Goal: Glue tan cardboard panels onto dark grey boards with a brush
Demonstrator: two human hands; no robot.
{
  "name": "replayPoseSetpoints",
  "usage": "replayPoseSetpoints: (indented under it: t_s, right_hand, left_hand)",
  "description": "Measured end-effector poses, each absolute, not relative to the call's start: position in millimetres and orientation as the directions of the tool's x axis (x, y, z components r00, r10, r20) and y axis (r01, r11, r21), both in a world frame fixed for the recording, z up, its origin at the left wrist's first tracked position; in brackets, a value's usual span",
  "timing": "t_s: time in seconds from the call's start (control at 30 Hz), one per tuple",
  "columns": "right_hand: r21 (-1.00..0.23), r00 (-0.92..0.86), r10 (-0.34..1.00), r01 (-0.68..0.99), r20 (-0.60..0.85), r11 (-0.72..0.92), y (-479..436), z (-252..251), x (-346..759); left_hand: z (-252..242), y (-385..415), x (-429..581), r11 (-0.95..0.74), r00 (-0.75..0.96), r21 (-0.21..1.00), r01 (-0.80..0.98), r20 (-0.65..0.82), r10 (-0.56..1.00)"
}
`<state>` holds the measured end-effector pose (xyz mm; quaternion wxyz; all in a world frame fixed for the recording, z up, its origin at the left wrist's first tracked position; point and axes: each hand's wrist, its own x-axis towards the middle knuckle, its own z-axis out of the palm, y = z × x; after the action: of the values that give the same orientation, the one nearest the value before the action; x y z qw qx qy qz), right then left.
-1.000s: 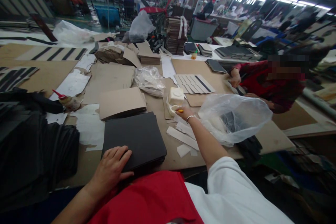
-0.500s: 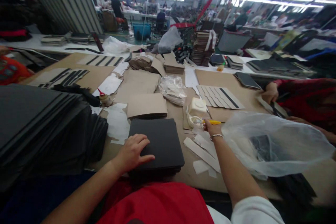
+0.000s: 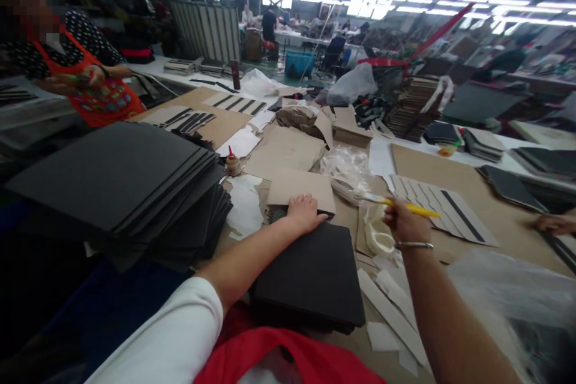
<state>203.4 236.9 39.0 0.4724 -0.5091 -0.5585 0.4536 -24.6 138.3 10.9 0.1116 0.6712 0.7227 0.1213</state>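
Your right hand grips a brush; your left hand lies on the tan stack
Nearest you, the black stack, white strips at its right; left hand palm down over the tan stack's near edge, can't tell if the fingers grasp anything; brush held clear of the table, bristles toward your left, near the cream tub, part hidden; farther, a clear bag and red-tipped bottle
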Motion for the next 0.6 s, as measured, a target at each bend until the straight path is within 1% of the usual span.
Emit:
replayPoseSetpoints:
  t_s: [0.03,0.07,0.13,0.17,0.23,0.3,0.37,0.43,0.5,0.6]
  right_hand:
    - [-0.997,-0.076,0.996,0.063,0.04,0.045,236.4,48.5,168.4]
    - [-0.999,-0.172,0.985,0.043,0.023,0.031,234.5,55.3,134.1]
    - [-0.994,-0.38,0.925,0.098,0.012,0.053,228.6,61.0,73.9]
    - [-0.988,-0.453,0.891,0.133,0.006,0.075,225.3,60.4,50.0]
    - [-0.973,-0.569,0.822,0.197,-0.013,0.121,220.3,55.0,16.3]
    - [-0.954,-0.643,0.764,0.26,-0.055,0.15,219.8,48.1,-2.0]
    - [-0.934,-0.678,0.729,0.315,-0.096,0.17,225.5,42.7,-12.0]
    - [-0.921,-0.668,0.739,0.337,-0.088,0.195,236.8,38.9,-20.8]
    - [-0.915,-0.615,0.787,0.343,-0.047,0.214,251.4,35.5,-31.7]
    - [-0.907,-0.493,0.87,0.372,-0.014,0.197,273.5,29.9,-45.3]
  left_hand:
    - [8.6,141.0,-23.1,0.085,-0.081,0.33,0.94,-0.025,0.996]
    - [6.5,142.6,-22.3,0.088,-0.08,0.331,0.94,-0.039,0.996]
    - [3.4,143.6,-22.0,0.084,-0.071,0.329,0.94,-0.052,0.996]
    - [2.6,143.5,-22.3,0.081,-0.066,0.332,0.94,-0.056,0.996]
    - [2.2,143.5,-23.4,0.074,-0.051,0.338,0.938,-0.076,0.996]
    - [2.9,143.7,-24.4,0.075,-0.044,0.329,0.941,-0.102,0.994]
    - [3.9,144.0,-25.2,0.077,-0.044,0.313,0.947,-0.112,0.993]
    - [4.5,144.3,-26.0,0.074,-0.042,0.308,0.949,-0.108,0.993]
    - [5.1,144.9,-27.0,0.07,-0.042,0.314,0.947,-0.096,0.994]
    - [7.5,146.0,-28.6,0.064,-0.04,0.322,0.945,-0.079,0.996]
